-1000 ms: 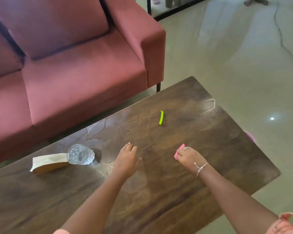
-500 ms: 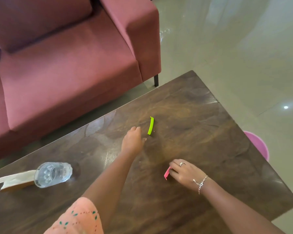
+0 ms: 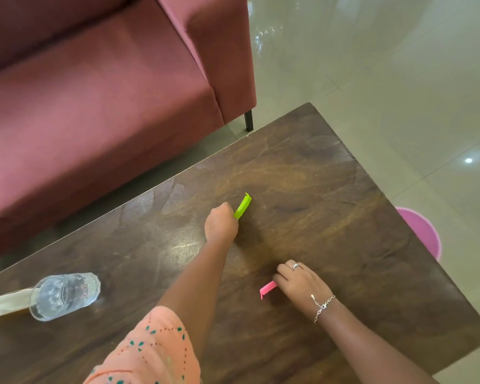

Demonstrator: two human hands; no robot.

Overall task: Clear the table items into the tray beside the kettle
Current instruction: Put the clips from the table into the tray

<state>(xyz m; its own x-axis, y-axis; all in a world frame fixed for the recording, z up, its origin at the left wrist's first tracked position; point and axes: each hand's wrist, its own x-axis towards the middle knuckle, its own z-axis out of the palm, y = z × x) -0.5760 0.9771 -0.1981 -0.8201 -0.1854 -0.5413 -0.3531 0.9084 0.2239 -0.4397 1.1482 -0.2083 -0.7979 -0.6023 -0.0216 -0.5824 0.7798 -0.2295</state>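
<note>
Sofa (image 3: 94, 106): dusty red, fills the upper left of the frame; one dark leg stands just off the table's far corner.

Floor (image 3: 372, 65): pale glossy tiles, upper right and down the right edge.

Table (image 3: 330, 189): dark wood, runs diagonally from lower left to centre right and carries all the small items.

Sleeve (image 3: 150, 350): orange with green dots, bottom centre, on the left arm, which reaches up toward mid-frame.

Pink round tub (image 3: 421, 231): on the floor at the right edge, partly hidden by the table's edge.

Glass (image 3: 64, 296): clear, lying on its side at lower left, mouth toward the bottom left. A flat cream item (image 3: 3, 304) touches it on the left and runs out of frame.

Left hand (image 3: 221, 224): centre of frame, fingers curled into a fist round the near end of the green clip (image 3: 243, 205). The clip juts out up and to the right of the knuckles. Fingertips hidden behind the back of the hand. Cannot tell whether the clip's far end touches the table.

Right hand (image 3: 299, 281): lower right of centre, fingers bent down over the pink clip (image 3: 268, 289) and gripping it. The clip's free end sticks out to the left of the fingers, low against the table. Hands are well apart.

Bracelet (image 3: 323, 304): silver chain on the right wrist.

Ring (image 3: 296, 266): silver, on a right-hand finger.
</note>
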